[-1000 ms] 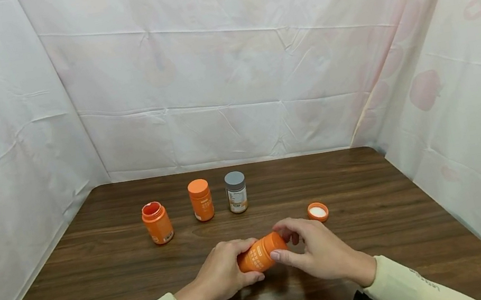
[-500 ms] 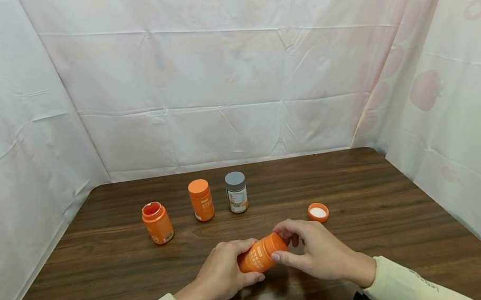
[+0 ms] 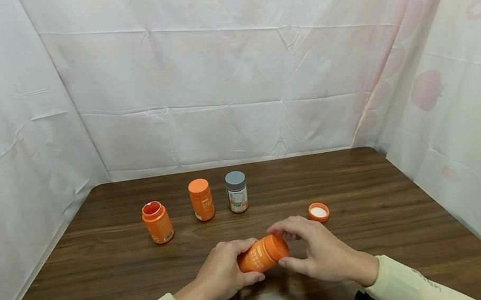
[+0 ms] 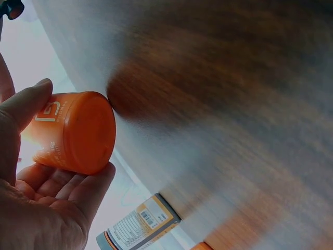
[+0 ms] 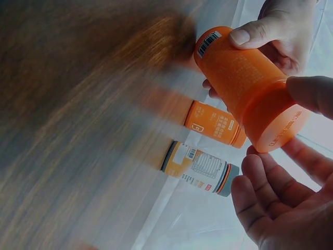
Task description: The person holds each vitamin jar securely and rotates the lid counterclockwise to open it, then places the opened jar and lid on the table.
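Observation:
In the head view my left hand (image 3: 225,275) grips an orange pill bottle (image 3: 256,258) by its body. The bottle lies tilted low over the table, its cap (image 3: 278,246) pointing right. Thumb and fingertips of my right hand (image 3: 322,252) pinch that screw cap from two sides. Seen from the right wrist, the thumb lies on the cap's edge and the index finger on its opposite side, while the other fingers curl below. The left wrist view shows the bottle's base (image 4: 91,133) facing out between thumb and fingers.
An uncapped orange bottle (image 3: 159,228) stands at left on the dark wooden table (image 3: 113,279). Behind it are a capped orange bottle (image 3: 202,202) and a grey-capped bottle (image 3: 237,194). A loose orange cap (image 3: 318,212) lies inside-up behind the right hand. Pale curtains enclose the table.
The right hand's thumb has slid off the face of the cap toward its lower edge, and its fingers have shifted slightly over the top. The left hand keeps its hold.

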`<state>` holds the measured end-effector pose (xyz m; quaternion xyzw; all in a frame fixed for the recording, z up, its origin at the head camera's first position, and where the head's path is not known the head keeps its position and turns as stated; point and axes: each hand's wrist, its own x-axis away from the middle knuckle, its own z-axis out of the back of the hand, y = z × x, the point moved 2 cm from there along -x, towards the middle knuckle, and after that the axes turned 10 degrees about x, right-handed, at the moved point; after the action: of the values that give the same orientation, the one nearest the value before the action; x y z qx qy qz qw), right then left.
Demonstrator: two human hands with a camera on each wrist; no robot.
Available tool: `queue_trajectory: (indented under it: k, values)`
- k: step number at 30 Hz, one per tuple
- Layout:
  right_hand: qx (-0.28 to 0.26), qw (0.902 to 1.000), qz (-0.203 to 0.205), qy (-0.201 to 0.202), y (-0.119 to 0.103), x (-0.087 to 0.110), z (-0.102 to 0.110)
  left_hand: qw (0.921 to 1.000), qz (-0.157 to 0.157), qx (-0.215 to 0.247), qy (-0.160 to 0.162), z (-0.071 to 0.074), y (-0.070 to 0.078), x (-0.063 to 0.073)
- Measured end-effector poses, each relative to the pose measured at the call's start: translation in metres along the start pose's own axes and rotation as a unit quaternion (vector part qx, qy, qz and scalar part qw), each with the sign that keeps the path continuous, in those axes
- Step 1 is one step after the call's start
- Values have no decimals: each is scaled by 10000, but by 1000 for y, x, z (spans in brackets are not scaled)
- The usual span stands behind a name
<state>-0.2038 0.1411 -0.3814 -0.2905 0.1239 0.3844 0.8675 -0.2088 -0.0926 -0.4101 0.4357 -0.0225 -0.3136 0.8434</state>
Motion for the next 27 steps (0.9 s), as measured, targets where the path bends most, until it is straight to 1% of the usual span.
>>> queue_trajectory:
  k: [6, 9, 13, 15, 19, 24, 27]
  values:
    - [-257, 9994, 245, 31, 0, 0, 0, 10000, 35, -8, -35, -1, -1, 0]
    - [-275, 9986, 428, 121, -1, -1, -1, 10000, 28, 4, -49, -1, -1, 0]
    - [-224, 9986, 468, 141, -1, -1, -2, 10000, 50, 43, -59, -1, -1, 0]
    - [-165, 9993, 321, 111, -1, 0, -2, 10000, 56, 61, -51, -1, -1, 0]
    - [38, 9999, -130, 92, 1, -1, -2, 9999, 68, 111, -31, 0, -1, 0]
    - [239, 9978, -603, 138, 1, -3, -2, 9998, 134, 133, -58, 1, -1, 0]
    - [206, 9957, -898, 57, 1, -5, -2, 9998, 142, 122, -52, 1, 0, 0]
